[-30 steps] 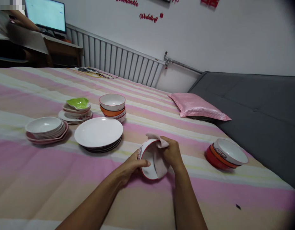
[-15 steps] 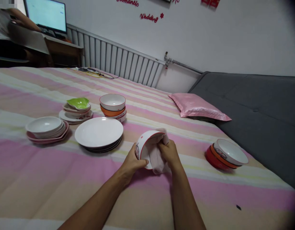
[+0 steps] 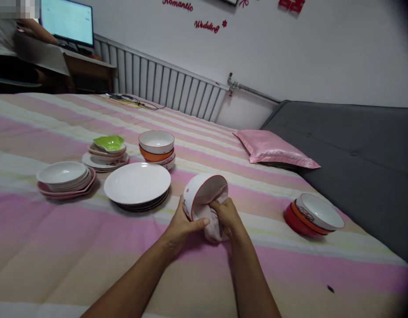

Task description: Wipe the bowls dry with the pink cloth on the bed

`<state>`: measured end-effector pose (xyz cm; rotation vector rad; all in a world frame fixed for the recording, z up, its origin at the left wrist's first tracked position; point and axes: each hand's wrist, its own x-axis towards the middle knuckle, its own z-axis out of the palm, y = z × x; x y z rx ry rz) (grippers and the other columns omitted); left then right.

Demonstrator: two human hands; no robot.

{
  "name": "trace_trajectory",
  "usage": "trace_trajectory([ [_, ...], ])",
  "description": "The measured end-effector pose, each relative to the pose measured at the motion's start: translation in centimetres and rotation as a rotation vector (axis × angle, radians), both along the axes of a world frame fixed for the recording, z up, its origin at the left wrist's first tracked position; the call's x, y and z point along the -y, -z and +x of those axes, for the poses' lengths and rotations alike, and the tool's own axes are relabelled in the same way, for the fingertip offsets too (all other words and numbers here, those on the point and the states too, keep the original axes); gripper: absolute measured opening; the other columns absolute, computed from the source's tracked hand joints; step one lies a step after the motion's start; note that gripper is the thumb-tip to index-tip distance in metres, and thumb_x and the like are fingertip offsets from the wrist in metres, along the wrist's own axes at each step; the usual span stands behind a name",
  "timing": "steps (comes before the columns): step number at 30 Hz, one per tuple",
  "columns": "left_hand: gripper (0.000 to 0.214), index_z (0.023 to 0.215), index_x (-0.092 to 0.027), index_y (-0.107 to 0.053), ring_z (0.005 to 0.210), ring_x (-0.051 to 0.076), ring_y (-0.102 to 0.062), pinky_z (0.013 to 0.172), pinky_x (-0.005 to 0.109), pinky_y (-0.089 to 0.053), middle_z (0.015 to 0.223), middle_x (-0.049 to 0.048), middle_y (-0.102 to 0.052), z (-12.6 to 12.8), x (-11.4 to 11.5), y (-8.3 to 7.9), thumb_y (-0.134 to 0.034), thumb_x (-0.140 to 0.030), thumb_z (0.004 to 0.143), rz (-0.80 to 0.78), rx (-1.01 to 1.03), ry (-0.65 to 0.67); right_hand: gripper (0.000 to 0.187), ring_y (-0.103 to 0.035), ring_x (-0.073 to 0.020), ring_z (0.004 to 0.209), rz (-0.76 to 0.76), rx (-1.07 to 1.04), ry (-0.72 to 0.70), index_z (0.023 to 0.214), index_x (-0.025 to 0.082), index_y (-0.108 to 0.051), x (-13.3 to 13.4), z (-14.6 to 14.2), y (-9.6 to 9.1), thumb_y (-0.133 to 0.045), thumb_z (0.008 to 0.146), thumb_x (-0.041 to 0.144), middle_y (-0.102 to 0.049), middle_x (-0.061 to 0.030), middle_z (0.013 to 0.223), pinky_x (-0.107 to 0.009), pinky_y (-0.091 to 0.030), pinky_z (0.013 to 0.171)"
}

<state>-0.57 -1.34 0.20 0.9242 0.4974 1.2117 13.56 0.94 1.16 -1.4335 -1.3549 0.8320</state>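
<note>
A white bowl [image 3: 198, 187] with a red rim is tilted on its side above the bed, its opening turned to the right and toward me. My left hand [image 3: 183, 224] grips its lower left edge, thumb over the rim. In my right hand [image 3: 225, 215] is a pale pink cloth [image 3: 214, 229], bunched and pressed against the inside of the bowl. Part of the cloth hangs below the rim. The fingertips of my right hand are partly hidden in the cloth.
Left of my hands stand large white plates [image 3: 137, 183], small white dishes [image 3: 63, 172], a green leaf-shaped dish [image 3: 109, 142] on other plates, and stacked bowls [image 3: 156, 142]. More bowls [image 3: 318, 212] sit at right. A pink pillow [image 3: 277, 148] lies near the grey headboard [image 3: 349, 132]. A person sits far left.
The bowl has turned and shifted slightly left and up. My right hand has moved left with the cloth, from the bowl's right rim to inside it.
</note>
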Motion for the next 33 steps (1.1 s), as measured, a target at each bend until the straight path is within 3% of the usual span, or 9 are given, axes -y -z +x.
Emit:
trace_trajectory([
  [4, 0.078, 0.125, -0.018, -0.044, 0.107, 0.027, -0.056, 0.089, 0.038, -0.044, 0.122, 0.014, -0.058, -0.2, -0.1, 0.0, -0.084, -0.029, 0.059, 0.006, -0.073, 0.059, 0.025, -0.06, -0.0201, 0.064, 0.016, 0.071, 0.089, 0.071, 0.013, -0.068, -0.3, 1.9, 0.0, -0.056, 0.069, 0.035, -0.069, -0.0062, 0.066, -0.028, -0.044, 0.057],
  [7, 0.08, 0.126, -0.018, -0.045, 0.105, 0.026, -0.056, 0.087, 0.036, -0.044, 0.12, 0.0122, -0.059, -0.3, -0.1, -0.2, -0.084, -0.029, 0.058, -0.016, -0.136, 0.031, 0.018, -0.06, -0.021, 0.069, 0.058, 0.238, 0.141, 0.074, 0.018, -0.07, 0.3, 2.9, -1.3, -0.056, 0.07, 0.027, -0.07, -0.0041, 0.07, -0.027, -0.039, 0.059],
  [10, 0.075, 0.124, -0.02, -0.046, 0.102, 0.023, -0.055, 0.083, 0.033, -0.044, 0.114, 0.0089, -0.061, -0.4, 0.1, -0.6, -0.081, -0.028, 0.058, -0.068, -0.167, 0.065, 0.034, -0.064, -0.0231, 0.079, 0.079, 0.59, 0.164, 0.094, 0.03, -0.074, 1.5, 2.9, -3.0, -0.05, 0.072, 0.018, -0.074, -0.0016, 0.081, -0.028, -0.037, 0.062],
  [12, 0.067, 0.12, -0.02, -0.048, 0.097, 0.022, -0.055, 0.079, 0.031, -0.044, 0.107, 0.0068, -0.062, -0.4, 0.3, -0.7, -0.077, -0.026, 0.059, -0.096, -0.175, 0.112, 0.048, -0.067, -0.0244, 0.087, 0.094, 0.708, 0.132, 0.105, 0.035, -0.071, 2.2, 2.7, -3.9, -0.047, 0.07, 0.011, -0.076, 0.0, 0.09, -0.029, -0.039, 0.066],
  [16, 0.062, 0.113, -0.018, -0.053, 0.087, 0.021, -0.055, 0.073, 0.03, -0.042, 0.094, 0.005, -0.061, -0.4, 0.3, -0.8, -0.071, -0.02, 0.054, -0.09, -0.225, 0.145, 0.059, -0.067, -0.0228, 0.101, 0.183, 0.669, -0.032, 0.105, 0.035, -0.072, 2.5, 2.4, -4.2, -0.043, 0.064, 0.004, -0.074, 0.0026, 0.105, -0.03, -0.045, 0.079],
  [23, 0.058, 0.104, -0.016, -0.061, 0.079, 0.02, -0.051, 0.065, 0.028, -0.039, 0.089, 0.004, -0.057, -0.1, 0.1, -0.7, -0.059, -0.014, 0.046, -0.051, -0.333, 0.094, 0.049, -0.069, -0.0209, 0.096, 0.21, 0.493, -0.172, 0.098, 0.027, -0.074, 1.7, 2.9, -3.0, -0.045, 0.064, 0.007, -0.075, -0.0001, 0.102, -0.031, -0.049, 0.085],
  [29, 0.064, 0.111, -0.017, -0.057, 0.086, 0.022, -0.052, 0.069, 0.029, -0.04, 0.097, 0.0062, -0.061, -0.2, 0.2, -0.2, -0.06, -0.015, 0.048, -0.02, -0.245, 0.065, 0.052, -0.068, -0.0213, 0.094, 0.212, 0.348, -0.192, 0.097, 0.024, -0.074, 1.4, 3.3, -2.9, -0.041, 0.06, 0.008, -0.075, -0.0015, 0.1, -0.03, -0.049, 0.083],
  [33, 0.056, 0.106, -0.016, -0.056, 0.079, 0.019, -0.051, 0.064, 0.025, -0.038, 0.087, 0.0033, -0.06, -0.2, 0.1, 0.4, -0.064, -0.02, 0.05, -0.034, -0.172, 0.037, 0.034, -0.066, -0.0208, 0.078, 0.201, 0.355, -0.111, 0.083, 0.02, -0.073, 1.0, 3.2, -2.5, -0.043, 0.067, 0.015, -0.075, -0.0022, 0.086, -0.027, -0.048, 0.07],
])
